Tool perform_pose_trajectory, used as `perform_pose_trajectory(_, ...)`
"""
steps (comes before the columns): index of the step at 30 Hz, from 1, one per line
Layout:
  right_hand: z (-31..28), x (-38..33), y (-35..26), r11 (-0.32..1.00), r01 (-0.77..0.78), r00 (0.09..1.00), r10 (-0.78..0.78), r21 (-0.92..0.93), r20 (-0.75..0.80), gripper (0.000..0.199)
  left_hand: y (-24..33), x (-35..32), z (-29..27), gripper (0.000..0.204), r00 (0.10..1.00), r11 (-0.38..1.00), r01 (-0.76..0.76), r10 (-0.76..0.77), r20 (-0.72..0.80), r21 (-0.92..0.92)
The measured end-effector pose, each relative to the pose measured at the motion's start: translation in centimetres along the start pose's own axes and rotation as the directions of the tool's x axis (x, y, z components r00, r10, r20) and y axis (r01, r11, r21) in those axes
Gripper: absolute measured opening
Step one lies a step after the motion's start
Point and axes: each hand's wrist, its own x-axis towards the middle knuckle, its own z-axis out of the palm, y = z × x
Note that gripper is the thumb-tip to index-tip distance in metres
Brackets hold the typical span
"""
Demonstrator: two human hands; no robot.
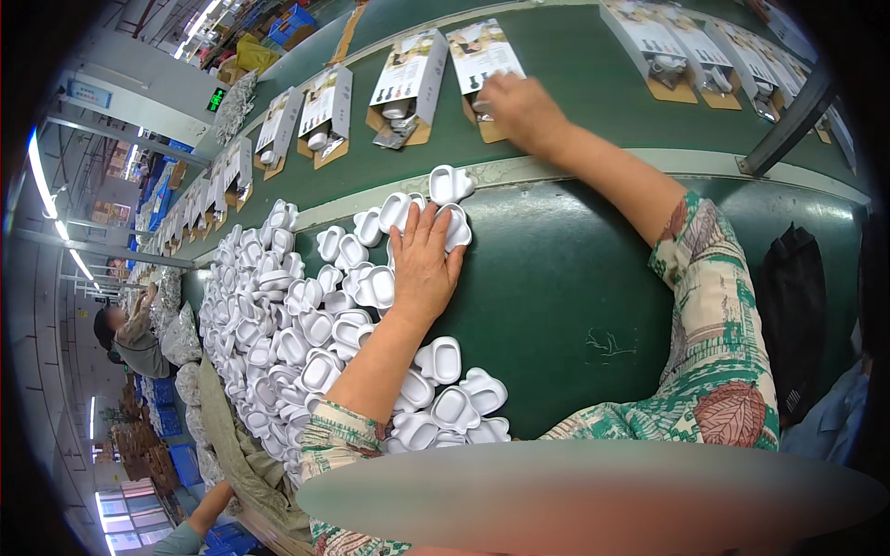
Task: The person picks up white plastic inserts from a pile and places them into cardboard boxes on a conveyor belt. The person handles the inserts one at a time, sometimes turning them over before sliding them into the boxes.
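Across the green surface (556, 306), heaped white plastic dishes (320, 371) are now part-covered by the flat left hand (426, 264); a white cardboard carton (482, 54) is part-hidden by the right hand (524, 113), grip unclear; rightward, a grey metal post (791, 118) is planted.

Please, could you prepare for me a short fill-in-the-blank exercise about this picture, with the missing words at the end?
1. The left hand touches small parts coloured ____.
2. The box at the right hand has its near end ____, not closed.
3. The belt under the box is coloured ____.

Missing words: white; open; green.
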Motion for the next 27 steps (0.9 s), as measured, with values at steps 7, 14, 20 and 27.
perform_pose_trajectory(7,2.0,-2.2,-6.4,0.916,0.323,0.902,-0.374,0.238,0.215,0.017,0.1,0.1,0.2,0.050,1.000,1.000,-0.014,0.014,-0.015,-0.010)
perform_pose_trajectory(14,2.3,-0.2,-4.0,0.936,0.336,0.937,-0.343,0.105,0.065,0.014,0.2,0.2,0.4,0.050,1.000,1.000,0.017,-0.017,-0.015,-0.012)
perform_pose_trajectory(20,3.4,3.9,-1.5,0.964,0.167,0.985,-0.155,-0.205,0.073,0.014,0.0,0.1,0.4,0.051,1.000,1.000,0.017,-0.017,-0.021,-0.027)
perform_pose_trajectory(27,2.4,2.4,2.9,0.916,-0.061,0.996,0.028,-0.397,-0.090,0.010,-0.1,0.3,0.4,0.051,0.995,0.998,0.057,-0.059,-0.081,-0.026)
